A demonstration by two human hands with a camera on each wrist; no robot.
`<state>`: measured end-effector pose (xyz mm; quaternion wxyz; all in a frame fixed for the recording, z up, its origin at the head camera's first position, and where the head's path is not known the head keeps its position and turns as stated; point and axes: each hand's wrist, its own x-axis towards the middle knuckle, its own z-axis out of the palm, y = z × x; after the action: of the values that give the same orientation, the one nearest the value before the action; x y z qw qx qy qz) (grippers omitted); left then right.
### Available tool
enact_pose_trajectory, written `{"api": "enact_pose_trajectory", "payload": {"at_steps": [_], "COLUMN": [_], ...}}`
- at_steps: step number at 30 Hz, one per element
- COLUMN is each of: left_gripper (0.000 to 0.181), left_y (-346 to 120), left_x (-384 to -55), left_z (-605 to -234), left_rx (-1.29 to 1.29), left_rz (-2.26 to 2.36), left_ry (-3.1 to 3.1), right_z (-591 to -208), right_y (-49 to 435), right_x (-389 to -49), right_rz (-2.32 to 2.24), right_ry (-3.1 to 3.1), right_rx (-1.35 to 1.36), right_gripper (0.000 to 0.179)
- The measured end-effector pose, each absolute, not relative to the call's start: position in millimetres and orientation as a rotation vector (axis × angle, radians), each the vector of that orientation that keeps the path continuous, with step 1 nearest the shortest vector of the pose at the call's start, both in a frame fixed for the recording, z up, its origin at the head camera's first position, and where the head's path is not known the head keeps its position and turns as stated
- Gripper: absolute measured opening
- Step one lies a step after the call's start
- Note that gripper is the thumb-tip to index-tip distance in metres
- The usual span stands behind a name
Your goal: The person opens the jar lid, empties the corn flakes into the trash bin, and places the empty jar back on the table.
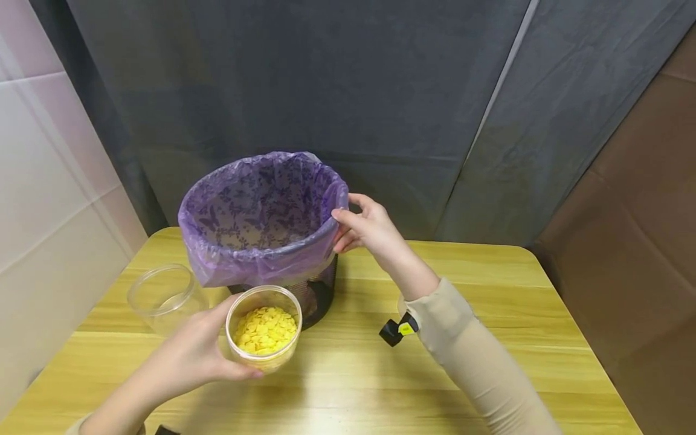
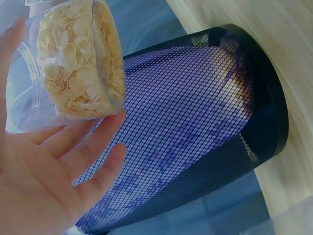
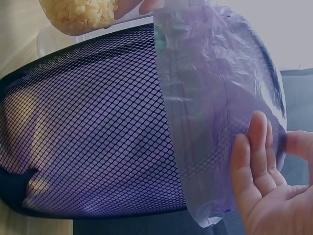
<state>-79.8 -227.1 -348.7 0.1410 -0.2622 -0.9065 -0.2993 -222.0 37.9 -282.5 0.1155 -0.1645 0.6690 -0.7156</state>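
My left hand point(image 1: 198, 347) grips a clear plastic jar point(image 1: 274, 364) from its left side, thumb at the front. Yellow flakes point(image 1: 265, 330) fill part of the jar, which is tilted so its mouth faces me. Just behind it stands a black mesh trash bin point(image 1: 324, 293), lined with a purple patterned bag point(image 1: 217, 266) folded over its rim. At the bin's right side, my right hand point(image 1: 375, 232) pinches the rim and bag between thumb and fingers. The right wrist view shows the bag's folded edge point(image 3: 195, 103) hanging outside the mesh.
A second transparent container point(image 1: 140, 299) stands on the wooden table point(image 1: 489, 338), left of the bin and beyond my left hand. Dark grey curtain point(image 1: 380, 90) hangs behind the table. A black device point(image 1: 390, 332) is strapped at my right wrist.
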Motion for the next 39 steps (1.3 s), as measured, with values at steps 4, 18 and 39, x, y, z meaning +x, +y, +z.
{"api": "enact_pose_trajectory", "payload": {"at_steps": [4,18,39], "left_gripper": [0.098,0.099,0.099], "left_y": [-231.0,-242.5,-264.1], "left_x": [-77.7,-73.2,-69.3], "left_z": [-346.5,-332.9,-315.2], "left_rx": [-0.741,-0.663,-0.544], "left_rz": [-0.827,-0.776,-0.7], "left_ry": [-2.611,-2.604,-2.593], "right_z": [-282.6,-277.6,-278.1], "right_y": [36.6,32.6,32.4], "right_x": [-221.6,-219.1,-220.4], "right_rz": [-2.113,-2.115,-2.123], "right_ry": [1.893,1.84,1.83], "right_rx": [-0.495,-0.463,-0.476], "right_gripper": [0.05,0.055,0.053]}}
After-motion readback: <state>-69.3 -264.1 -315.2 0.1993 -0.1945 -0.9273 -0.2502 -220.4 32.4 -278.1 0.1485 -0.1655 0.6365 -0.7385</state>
